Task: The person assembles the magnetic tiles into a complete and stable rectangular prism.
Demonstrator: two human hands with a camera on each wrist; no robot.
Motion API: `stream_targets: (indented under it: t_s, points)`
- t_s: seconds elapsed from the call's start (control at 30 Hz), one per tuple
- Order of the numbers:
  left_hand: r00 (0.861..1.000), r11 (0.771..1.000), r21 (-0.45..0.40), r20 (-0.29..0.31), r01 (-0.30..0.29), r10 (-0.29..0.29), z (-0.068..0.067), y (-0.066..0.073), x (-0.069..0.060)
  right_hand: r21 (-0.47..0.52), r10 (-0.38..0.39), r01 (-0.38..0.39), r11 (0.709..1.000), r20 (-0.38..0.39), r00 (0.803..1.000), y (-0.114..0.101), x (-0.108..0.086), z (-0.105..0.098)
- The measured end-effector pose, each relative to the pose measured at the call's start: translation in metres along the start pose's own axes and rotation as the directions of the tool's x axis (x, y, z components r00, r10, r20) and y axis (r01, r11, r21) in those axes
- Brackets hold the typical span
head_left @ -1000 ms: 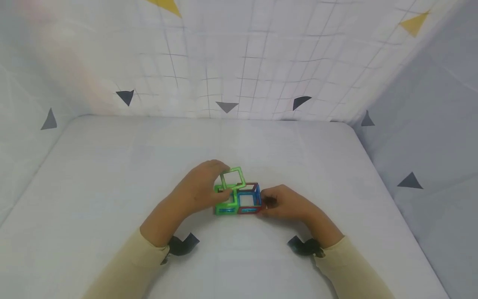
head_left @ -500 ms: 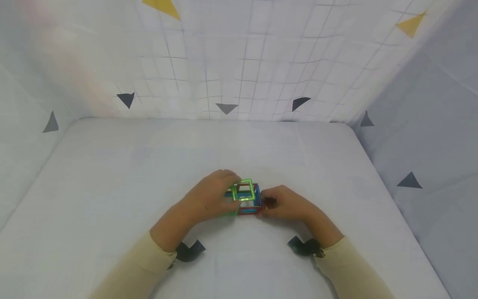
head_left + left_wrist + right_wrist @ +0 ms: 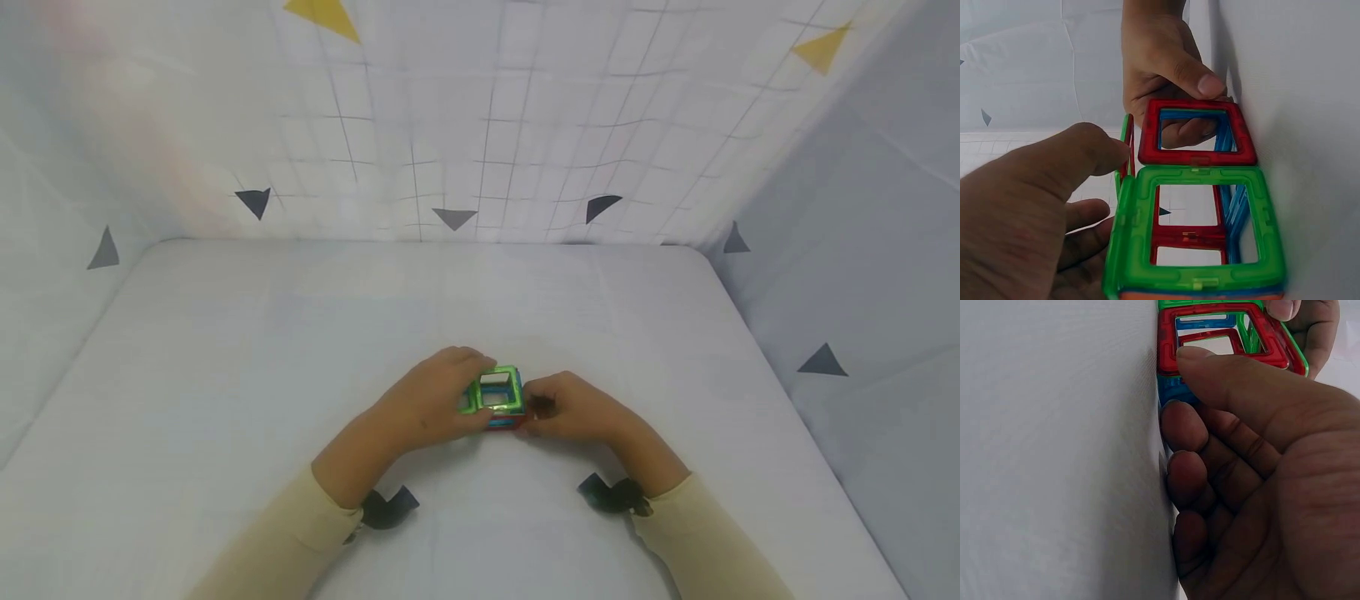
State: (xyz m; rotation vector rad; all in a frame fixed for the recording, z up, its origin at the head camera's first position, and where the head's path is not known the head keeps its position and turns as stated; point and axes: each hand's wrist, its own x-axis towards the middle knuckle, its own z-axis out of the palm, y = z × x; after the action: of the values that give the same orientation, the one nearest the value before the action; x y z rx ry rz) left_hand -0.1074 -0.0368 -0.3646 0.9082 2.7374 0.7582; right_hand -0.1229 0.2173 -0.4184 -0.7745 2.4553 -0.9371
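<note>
Two open-frame cubes of magnetic tiles stand side by side, with a green square tile [image 3: 1144, 237] facing front on the left cube and a red square tile [image 3: 1197, 156] on the right one. My left hand [image 3: 431, 404] reaches over the left cube and pinches a loose-edged green square magnetic tile [image 3: 517, 390] between thumb and fingers. That tile lies over the top of the right cube. On the right side, my right hand [image 3: 573, 408] grips the structure, its thumb on the red front tile and its other fingers curled. Blue tiles [image 3: 1175, 390] show low on the right cube.
A white cloth-covered table [image 3: 480, 517] spreads around the structure. White sheets hang behind it, with a grid [image 3: 502, 150] and dark and yellow triangle marks. Black wrist straps [image 3: 615, 494] sit at both sleeves.
My left hand has moved right and slightly down, carrying the green tile from above the left cube onto the top of the right cube. My right hand has stayed in place.
</note>
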Motion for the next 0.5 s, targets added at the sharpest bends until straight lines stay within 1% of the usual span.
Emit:
stream_targets:
  t_s: [0.5]
  points:
    - [0.999, 1.0, 0.016, 0.023, 0.023, -0.023, 0.0018, 0.0031, 0.002, 0.001, -0.012, 0.012, 1.0, 0.007, 1.0, -0.0005, -0.0003, -0.0002]
